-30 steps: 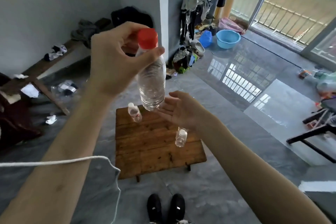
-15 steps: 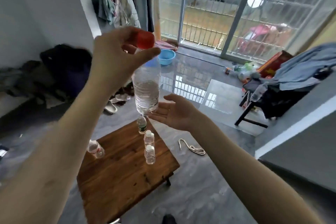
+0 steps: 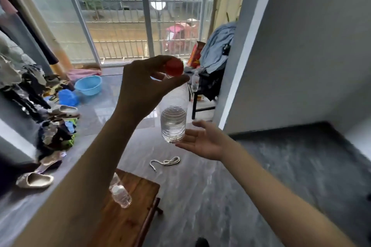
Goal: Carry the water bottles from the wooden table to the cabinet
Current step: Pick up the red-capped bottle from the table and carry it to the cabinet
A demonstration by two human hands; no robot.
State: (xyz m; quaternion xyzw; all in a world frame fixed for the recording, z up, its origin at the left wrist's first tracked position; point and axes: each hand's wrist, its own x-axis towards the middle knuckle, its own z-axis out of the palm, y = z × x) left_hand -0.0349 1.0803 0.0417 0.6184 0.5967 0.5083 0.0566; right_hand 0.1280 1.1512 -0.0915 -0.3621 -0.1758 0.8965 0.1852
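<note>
My left hand (image 3: 140, 88) pinches the bottle (image 3: 174, 120) by its neck, hanging upright, my flat right hand (image 3: 202, 142) waiting at its five o'clock.

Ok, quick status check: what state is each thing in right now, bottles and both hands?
Red-capped bottle: capped, upright, partly full, in the air.
Left hand: grips that bottle's neck.
Right hand: open, palm up by its base.
White-capped bottle: capped, on the wooden table.
</note>
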